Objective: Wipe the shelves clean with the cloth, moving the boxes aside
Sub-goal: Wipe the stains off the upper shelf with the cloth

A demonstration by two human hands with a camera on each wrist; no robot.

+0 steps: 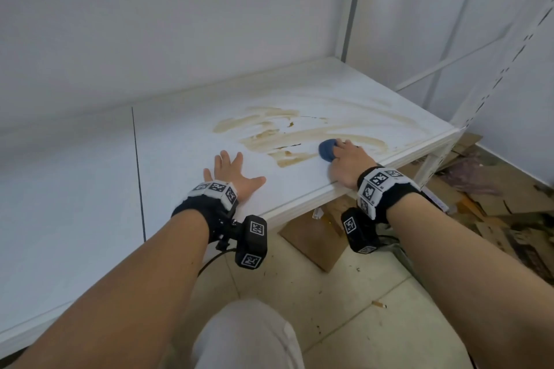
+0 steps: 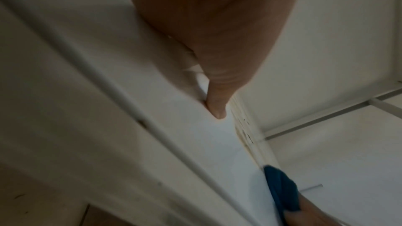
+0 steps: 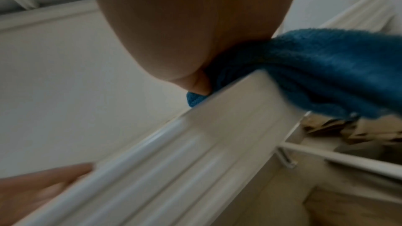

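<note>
On the white shelf (image 1: 209, 129) with brown smears (image 1: 269, 129), my left hand (image 1: 232, 172) lies flat, fingers apart; my right hand (image 1: 349, 163) fingers squeeze the blue cloth (image 1: 326, 150).

Storeroom: bare metal shelving (image 1: 299, 93), flattened cardboard (image 1: 317, 237)

Black wristbands (image 1: 207, 207) with white tag blocks; pale trousers (image 1: 248, 335).

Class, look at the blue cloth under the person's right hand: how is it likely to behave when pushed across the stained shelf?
The blue cloth looks soft and floppy: it bunches under the right hand and drapes over the shelf edge in the right wrist view. It probably drags rather than slides, since the brown smears look wet. Likely light.
</note>
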